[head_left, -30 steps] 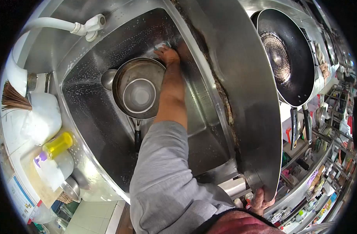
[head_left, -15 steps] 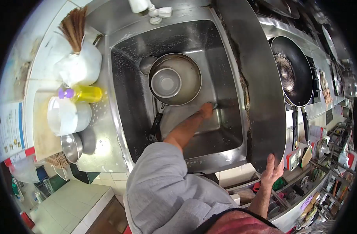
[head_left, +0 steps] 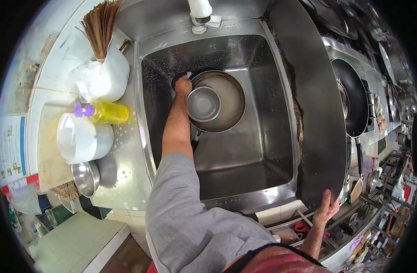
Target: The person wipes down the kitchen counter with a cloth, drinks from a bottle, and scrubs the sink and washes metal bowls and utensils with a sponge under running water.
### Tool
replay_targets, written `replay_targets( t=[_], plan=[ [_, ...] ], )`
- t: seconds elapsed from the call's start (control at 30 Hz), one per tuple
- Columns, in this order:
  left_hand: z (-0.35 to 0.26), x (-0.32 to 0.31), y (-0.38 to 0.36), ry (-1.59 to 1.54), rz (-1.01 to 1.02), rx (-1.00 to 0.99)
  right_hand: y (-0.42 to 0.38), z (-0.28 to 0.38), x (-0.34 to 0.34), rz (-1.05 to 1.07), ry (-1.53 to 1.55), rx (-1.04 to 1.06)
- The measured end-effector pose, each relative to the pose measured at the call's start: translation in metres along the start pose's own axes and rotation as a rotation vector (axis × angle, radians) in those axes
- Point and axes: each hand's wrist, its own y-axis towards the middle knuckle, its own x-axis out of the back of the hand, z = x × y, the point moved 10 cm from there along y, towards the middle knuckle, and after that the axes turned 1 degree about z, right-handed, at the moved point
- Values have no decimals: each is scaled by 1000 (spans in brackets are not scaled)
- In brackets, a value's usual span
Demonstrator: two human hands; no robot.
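Observation:
My left hand point(head_left: 183, 85) is closed in the upper left of the sink point(head_left: 226, 177), over a small dark round vessel point(head_left: 175, 82). A bit of something white shows at its fingers; what it holds is too small to name. Right beside it sits a large round pan point(head_left: 231, 98) with cloudy liquid, and a smaller metal bowl point(head_left: 203, 104) inside. A dark handle shows below the pan, partly behind my forearm. At the lower right, my right hand point(head_left: 326, 209) grips the end of the metal counter edge point(head_left: 315, 173), thumb and fingers on either side.
Left of the sink stand a white bag-covered container point(head_left: 106, 75) with a stick brush point(head_left: 100, 29), a yellow soap bottle point(head_left: 110, 113), a white tub point(head_left: 83, 139) and a steel bowl point(head_left: 85, 178). A faucet point(head_left: 200, 11) is above; a black wok point(head_left: 351, 98) lies right.
My left hand has moved from the lower right of the pan up and left to the small round vessel. The view has shifted slightly. My right hand stays at the counter edge.

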Motion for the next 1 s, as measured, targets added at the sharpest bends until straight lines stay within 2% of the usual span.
replay_targets(
  t=[0.1,0.17,0.3,0.37,0.4,0.43,0.5,0.53,0.6,0.63,0.67,0.73,0.77,0.83,0.9,0.97,1.0],
  plan=[
    [8,-23,-2,-20,112,3,1,3,2,-3,-38,0],
    [14,-53,-1,36,198,-86,1,6,2,-11,-80,29],
    [11,-72,-25,141,194,-225,0,-1,4,-10,-78,5],
    [4,-48,-32,-122,99,-205,-3,0,8,-25,-121,-5],
    [-1,-42,-33,-186,234,-142,-4,-1,8,-43,-155,-14],
    [3,-38,-29,-184,238,-140,-4,1,6,-41,-156,-18],
    [36,-1,-14,-217,-51,67,-2,4,5,-71,-66,-33],
    [39,0,-8,-221,-48,64,-3,2,7,-75,-70,-32],
    [98,25,-19,-281,-348,554,-7,-4,11,-70,-107,-33],
    [114,11,-6,-283,-351,549,-7,-3,11,-74,-103,-31],
    [137,-21,14,-185,-271,521,-6,-1,10,-69,-74,-51],
    [126,-55,33,4,-46,388,-8,-6,11,-54,-54,-76],
    [126,-68,33,3,-41,389,-10,-9,12,-54,-59,-78],
    [104,-87,34,-132,-59,270,-11,-10,15,-54,-120,-57],
    [99,-95,35,-90,7,245,-13,-10,16,-50,-132,-62],
    [84,-108,33,-321,207,134,-11,-8,15,-49,-136,-60],
    [83,-105,32,-316,204,133,-10,-6,14,-51,-121,-66]
  ],
)
